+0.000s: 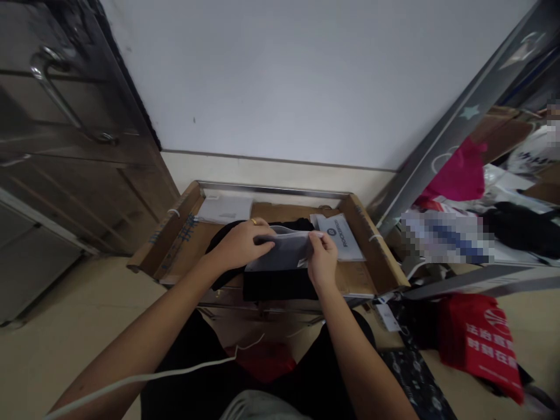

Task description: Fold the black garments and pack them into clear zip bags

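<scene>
The translucent bag (284,252) is pinched at its mouth by closed fingers of the left hand (245,242) and right hand (322,259), and might be torn by uneven tugging.

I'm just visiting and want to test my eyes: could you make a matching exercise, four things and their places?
1. grey bag
2. printed packet
3. red lettered bag
4. metal door handle

A. lying in the cardboard tray
B. on the door, upper left
C. held by the left hand and right hand
D. low down at the picture's right

Pairs: 1-C, 2-A, 3-D, 4-B.
</scene>
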The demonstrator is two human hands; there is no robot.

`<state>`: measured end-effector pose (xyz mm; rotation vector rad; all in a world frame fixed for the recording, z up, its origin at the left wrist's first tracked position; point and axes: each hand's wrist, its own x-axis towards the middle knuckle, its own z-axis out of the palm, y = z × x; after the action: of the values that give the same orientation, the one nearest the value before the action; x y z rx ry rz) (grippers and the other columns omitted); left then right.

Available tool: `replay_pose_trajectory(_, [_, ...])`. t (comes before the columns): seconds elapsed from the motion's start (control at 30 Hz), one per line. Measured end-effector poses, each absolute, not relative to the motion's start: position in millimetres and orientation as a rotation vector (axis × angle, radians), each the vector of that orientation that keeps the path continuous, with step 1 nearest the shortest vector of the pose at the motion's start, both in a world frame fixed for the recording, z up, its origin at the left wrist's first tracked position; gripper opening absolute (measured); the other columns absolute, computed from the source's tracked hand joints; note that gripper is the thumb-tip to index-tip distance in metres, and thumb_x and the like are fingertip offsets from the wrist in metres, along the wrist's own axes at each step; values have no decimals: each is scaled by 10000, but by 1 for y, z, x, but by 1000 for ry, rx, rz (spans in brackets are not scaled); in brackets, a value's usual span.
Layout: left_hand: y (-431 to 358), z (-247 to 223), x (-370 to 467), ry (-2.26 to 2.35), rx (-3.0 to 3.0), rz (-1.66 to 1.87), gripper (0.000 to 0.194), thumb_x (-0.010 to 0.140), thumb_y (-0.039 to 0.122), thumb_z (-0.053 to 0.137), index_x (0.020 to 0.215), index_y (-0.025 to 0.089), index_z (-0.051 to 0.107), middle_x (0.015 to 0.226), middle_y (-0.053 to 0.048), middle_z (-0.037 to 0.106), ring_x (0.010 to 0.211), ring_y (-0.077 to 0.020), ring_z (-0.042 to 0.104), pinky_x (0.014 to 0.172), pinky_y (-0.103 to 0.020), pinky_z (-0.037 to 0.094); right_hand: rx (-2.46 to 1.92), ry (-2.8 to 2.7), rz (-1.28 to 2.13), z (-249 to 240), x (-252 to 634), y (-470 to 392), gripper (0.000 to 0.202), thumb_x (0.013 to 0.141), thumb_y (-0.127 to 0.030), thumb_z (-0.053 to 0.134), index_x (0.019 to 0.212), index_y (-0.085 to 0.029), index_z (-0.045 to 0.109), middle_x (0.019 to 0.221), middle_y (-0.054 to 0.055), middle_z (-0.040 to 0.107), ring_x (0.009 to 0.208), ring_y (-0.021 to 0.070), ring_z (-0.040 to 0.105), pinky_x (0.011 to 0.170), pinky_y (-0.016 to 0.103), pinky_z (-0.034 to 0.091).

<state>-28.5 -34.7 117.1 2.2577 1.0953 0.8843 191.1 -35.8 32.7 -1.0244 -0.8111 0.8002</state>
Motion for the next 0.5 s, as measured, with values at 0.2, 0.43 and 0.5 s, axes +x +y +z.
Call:
replay_pose_trajectory(0.2, [-31,117,-30,1032,2277,775,138,850,306,679,888,273,807,1091,-52,721,1025,-232,657,965,-375,470,-1012,-754,810,33,192,-38,262,726,-438,751,739,-198,648,691,-39,580,660,126,500,668,262,397])
replay_pose_trajectory(0.43, [-37,87,-23,1233,1559,1361,320,790,298,743,1091,199,697,846,-19,725,835,-181,682,780,-283,505,-1027,-688,797,29,198,-34,278,729,-464,737,767,-207,640,715,-21,618,691,147,558,697,284,454])
replay_pose_trajectory(0.5, [-39,78,-20,1246,1393,1445,398,768,301,767,1131,189,651,835,-16,726,819,-176,695,769,-273,510,-1080,-782,742,32,206,-34,273,749,-446,729,842,-195,674,791,6,663,762,170,597,760,312,479])
